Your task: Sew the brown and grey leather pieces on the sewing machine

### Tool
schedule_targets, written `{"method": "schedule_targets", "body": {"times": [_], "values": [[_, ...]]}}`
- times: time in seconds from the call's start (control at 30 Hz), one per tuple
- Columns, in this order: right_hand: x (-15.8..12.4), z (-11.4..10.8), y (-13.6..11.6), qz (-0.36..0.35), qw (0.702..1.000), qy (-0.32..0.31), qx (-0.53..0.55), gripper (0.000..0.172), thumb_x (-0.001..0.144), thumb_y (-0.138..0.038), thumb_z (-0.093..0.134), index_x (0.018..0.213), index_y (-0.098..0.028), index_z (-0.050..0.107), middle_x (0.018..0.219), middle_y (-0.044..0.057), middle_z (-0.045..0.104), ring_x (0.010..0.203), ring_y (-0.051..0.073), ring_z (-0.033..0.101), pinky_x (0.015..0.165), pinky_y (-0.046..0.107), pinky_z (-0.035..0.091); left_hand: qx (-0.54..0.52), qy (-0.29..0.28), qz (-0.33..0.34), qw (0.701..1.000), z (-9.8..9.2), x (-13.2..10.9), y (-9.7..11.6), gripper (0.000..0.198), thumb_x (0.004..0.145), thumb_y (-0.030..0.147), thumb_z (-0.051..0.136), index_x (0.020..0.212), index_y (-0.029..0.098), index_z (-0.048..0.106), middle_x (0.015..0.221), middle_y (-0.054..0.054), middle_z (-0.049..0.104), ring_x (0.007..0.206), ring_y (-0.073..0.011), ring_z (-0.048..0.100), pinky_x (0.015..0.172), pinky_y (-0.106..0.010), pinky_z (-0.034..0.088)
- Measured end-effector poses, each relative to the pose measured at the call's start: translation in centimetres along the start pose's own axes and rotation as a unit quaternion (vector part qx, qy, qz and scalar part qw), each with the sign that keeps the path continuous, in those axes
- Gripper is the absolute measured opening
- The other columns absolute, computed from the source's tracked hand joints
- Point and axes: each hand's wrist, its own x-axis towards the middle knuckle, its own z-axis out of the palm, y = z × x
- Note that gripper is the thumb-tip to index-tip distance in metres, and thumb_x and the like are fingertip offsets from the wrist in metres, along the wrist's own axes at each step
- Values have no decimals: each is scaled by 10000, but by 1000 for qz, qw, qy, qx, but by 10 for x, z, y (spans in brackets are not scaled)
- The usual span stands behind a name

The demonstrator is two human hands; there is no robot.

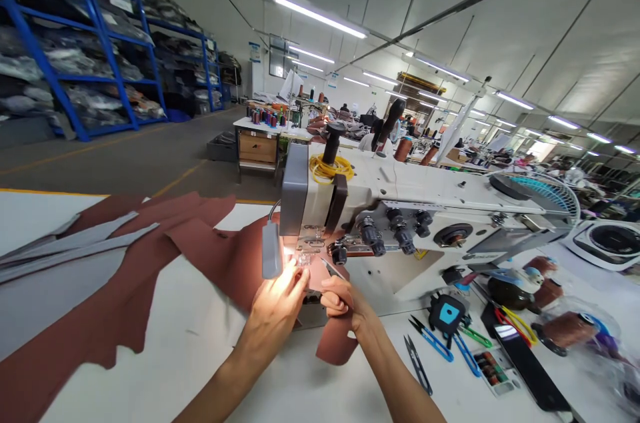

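Note:
A white industrial sewing machine (410, 210) stands on the white table (190, 343). My left hand (277, 306) reaches up to the needle area under the machine's bright lamp, fingertips touching something small there. My right hand (343, 300) is closed around the handle of a thin pointed tool (331, 270) just right of the needle. A brown leather piece (335, 343) lies under both hands and curls off below my right wrist. What my left fingers pinch is lost in the glare.
Large brown leather pieces (125, 290) and grey strips (75, 243) cover the table's left. Thread snips (417, 363), blue-handled scissors (435, 340), thread spools (565, 330) and a phone (525, 363) lie at right. Blue shelving (85, 56) and other workstations stand behind.

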Motion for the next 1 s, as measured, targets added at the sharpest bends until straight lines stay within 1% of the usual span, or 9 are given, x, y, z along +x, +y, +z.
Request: {"method": "schedule_targets", "body": {"times": [0.13,0.3,0.37,0.47,0.57,0.67,0.73,0.83,1.0], "values": [[-1,-2,-4,7,1000,-18,-10,550,673,-314,723,464,-174,234,390,-73,245,375,13,149,342,125,121,-22,30,30,999,5,-2,-6,338,970,105,402,1277,106,544,1208,-152,655,1247,-284,561,1004,-424,489],[-4,-2,-8,9,999,-21,-40,590,719,-388,700,472,-196,200,389,-77,196,380,27,130,354,160,108,-32,12,34,999,5,-5,-7,394,928,41,402,1293,104,535,1251,-160,638,1266,-297,549,1038,-448,476],[-7,-2,-9,-6,998,-11,-56,582,752,-435,713,493,-196,249,399,-83,205,383,33,127,366,173,90,-37,11,37,999,6,-6,-8,430,902,15,406,1308,91,523,1258,-175,634,1271,-304,547,1038,-462,479],[-9,-1,-12,-55,988,34,-142,415,753,-444,766,633,-148,501,438,-98,247,404,34,126,402,181,63,-46,19,43,998,9,-8,-10,462,866,-21,394,1299,76,523,1270,-189,631,1283,-306,539,1047,-481,475],[-9,1,-12,-107,937,106,-314,403,773,-496,696,810,-96,666,485,-81,266,443,46,160,440,191,90,-46,21,44,998,11,-8,-13,437,870,-15,387,1269,78,538,1282,-189,627,1301,-308,522,1050,-489,475],[-5,1,-10,-157,869,182,-432,427,809,-488,540,740,-95,692,491,-44,314,465,71,266,467,195,192,-37,19,37,998,11,-6,-17,359,905,25,389,1211,79,568,1262,-189,635,1279,-315,543,1025,-483,497],[-1,1,-9,-172,833,219,-478,417,815,-458,487,664,-114,669,477,-23,364,466,88,334,488,205,249,-28,31,35,999,10,-5,-19,318,924,48,397,1176,88,587,1235,-180,650,1241,-310,577,996,-463,522],[3,1,-10,-187,801,255,-509,403,811,-431,491,557,-136,597,474,-11,402,475,93,368,511,214,255,-21,37,37,998,8,-2,-23,325,928,51,395,1173,108,600,1230,-154,665,1198,-292,613,962,-433,549],[9,5,-9,-201,745,321,-549,391,824,-359,491,498,-146,474,479,-11,397,512,100,381,537,226,224,-62,-3,-7,998,3,5,-26,308,956,169,402,1169,142,623,1242,-123,669,1079,-252,681,879,-350,588]]}}
